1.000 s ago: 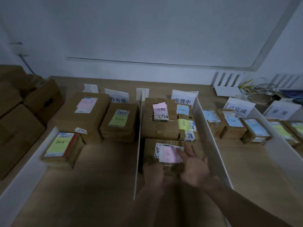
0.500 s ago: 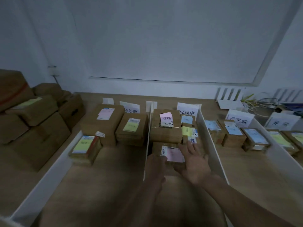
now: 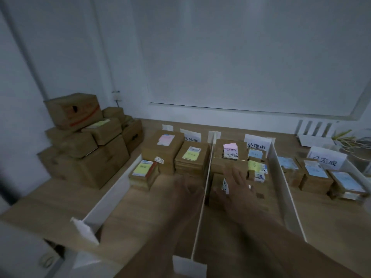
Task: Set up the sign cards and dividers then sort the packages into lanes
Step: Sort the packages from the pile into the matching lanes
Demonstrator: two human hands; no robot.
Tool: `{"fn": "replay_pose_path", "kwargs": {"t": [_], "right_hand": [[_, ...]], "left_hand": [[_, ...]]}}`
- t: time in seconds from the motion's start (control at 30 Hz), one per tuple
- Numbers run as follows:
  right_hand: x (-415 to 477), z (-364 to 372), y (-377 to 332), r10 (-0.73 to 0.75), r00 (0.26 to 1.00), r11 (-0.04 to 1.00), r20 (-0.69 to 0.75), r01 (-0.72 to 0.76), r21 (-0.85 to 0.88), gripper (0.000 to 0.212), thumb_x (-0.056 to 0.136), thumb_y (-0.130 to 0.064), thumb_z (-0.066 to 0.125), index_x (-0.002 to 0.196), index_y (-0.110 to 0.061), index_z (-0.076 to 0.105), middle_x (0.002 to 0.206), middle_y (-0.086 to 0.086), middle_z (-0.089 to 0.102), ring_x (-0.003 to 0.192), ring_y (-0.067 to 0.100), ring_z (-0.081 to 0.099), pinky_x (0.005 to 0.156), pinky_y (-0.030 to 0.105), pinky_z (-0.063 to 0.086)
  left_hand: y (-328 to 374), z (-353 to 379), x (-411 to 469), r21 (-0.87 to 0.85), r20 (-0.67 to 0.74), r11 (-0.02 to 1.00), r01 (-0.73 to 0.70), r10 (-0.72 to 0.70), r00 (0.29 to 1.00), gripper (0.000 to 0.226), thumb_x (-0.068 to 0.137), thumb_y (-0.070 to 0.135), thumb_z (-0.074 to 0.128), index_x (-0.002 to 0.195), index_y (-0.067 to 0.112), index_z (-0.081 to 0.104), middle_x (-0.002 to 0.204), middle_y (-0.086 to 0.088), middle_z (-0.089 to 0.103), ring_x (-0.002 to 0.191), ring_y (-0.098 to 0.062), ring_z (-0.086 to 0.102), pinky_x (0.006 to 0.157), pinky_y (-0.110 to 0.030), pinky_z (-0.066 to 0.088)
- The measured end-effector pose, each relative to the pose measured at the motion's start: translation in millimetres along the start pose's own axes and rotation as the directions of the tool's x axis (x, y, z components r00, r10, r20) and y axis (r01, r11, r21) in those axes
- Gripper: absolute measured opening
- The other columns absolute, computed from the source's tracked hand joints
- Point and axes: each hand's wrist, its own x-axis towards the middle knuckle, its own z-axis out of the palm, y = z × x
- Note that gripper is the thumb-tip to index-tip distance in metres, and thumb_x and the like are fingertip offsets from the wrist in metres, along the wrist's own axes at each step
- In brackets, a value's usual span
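My right hand (image 3: 236,182) lies flat with fingers spread on the front box (image 3: 259,194) in the second lane, between two white dividers (image 3: 202,197), gripping nothing. My left hand (image 3: 187,189) hovers blurred over the first lane beside that divider; I cannot tell its fingers' state.

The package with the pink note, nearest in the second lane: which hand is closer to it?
Right. The right hand lies open over that package, covering its note. The left hand is beside it, on the other side of the white divider.
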Motion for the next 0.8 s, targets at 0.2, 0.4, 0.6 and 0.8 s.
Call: {"fn": "replay_pose_path", "kwargs": {"t": [0.2, 0.4, 0.6, 0.8], "right_hand": [[7.0, 11.9, -57.5, -0.072, 0.997, 0.997, -0.030, 0.071, -0.040, 0.089, 0.082, -0.082, 0.012, 0.158, -0.037, 0.003, 0.170, -0.001, -0.004, 0.156, 0.023, -0.006, 0.120, 0.066, 0.015], [25.0, 48.7, -142.9, -0.098, 0.993, 0.989, -0.064, 0.090, -0.119, 0.091, 0.082, -0.082, 0.008, 0.159, -0.037, -0.008, 0.170, -0.001, -0.009, 0.156, 0.021, -0.006, 0.120, 0.061, 0.015], [52.0, 99.6, -242.7, -0.101, 0.995, 0.988, -0.016, 0.099, -0.120, 0.084, 0.091, -0.078, 0.022, 0.157, -0.041, -0.013, 0.170, -0.002, -0.009, 0.156, 0.022, -0.005, 0.121, 0.062, 0.015], [74.4, 149.8, -337.0, -0.145, 0.989, 0.988, -0.017, 0.144, -0.061, 0.082, 0.093, -0.075, 0.026, 0.159, -0.038, -0.004, 0.170, 0.001, -0.001, 0.156, 0.022, 0.001, 0.117, 0.061, 0.023]], "left_hand": [[-33.7, -58.7, -3.0, 0.101, -0.115, 0.992, -0.073, 0.084, 0.990, 0.069, 0.078, 0.052, 0.056, 0.141, 0.028, 0.039, 0.146, -0.001, 0.041, 0.132, -0.021, 0.042, 0.105, -0.047, 0.044], [-106.1, -140.6, 14.0, 0.285, -0.150, 0.950, -0.124, 0.172, 0.974, 0.071, 0.087, 0.056, 0.056, 0.146, 0.039, 0.022, 0.159, 0.000, 0.025, 0.146, -0.024, 0.025, 0.111, -0.049, 0.040], [-181.5, -251.1, 33.9, 0.265, -0.157, 0.963, -0.051, 0.095, 0.983, 0.081, 0.074, 0.066, 0.041, 0.145, 0.028, 0.034, 0.154, -0.005, 0.033, 0.146, -0.026, 0.024, 0.111, -0.046, 0.039], [-240.2, -344.1, 51.8, 0.254, -0.167, 0.965, 0.066, -0.023, 0.986, 0.078, 0.085, 0.058, 0.058, 0.149, 0.025, 0.027, 0.159, -0.005, 0.023, 0.145, -0.027, 0.028, 0.111, -0.046, 0.040]]}}
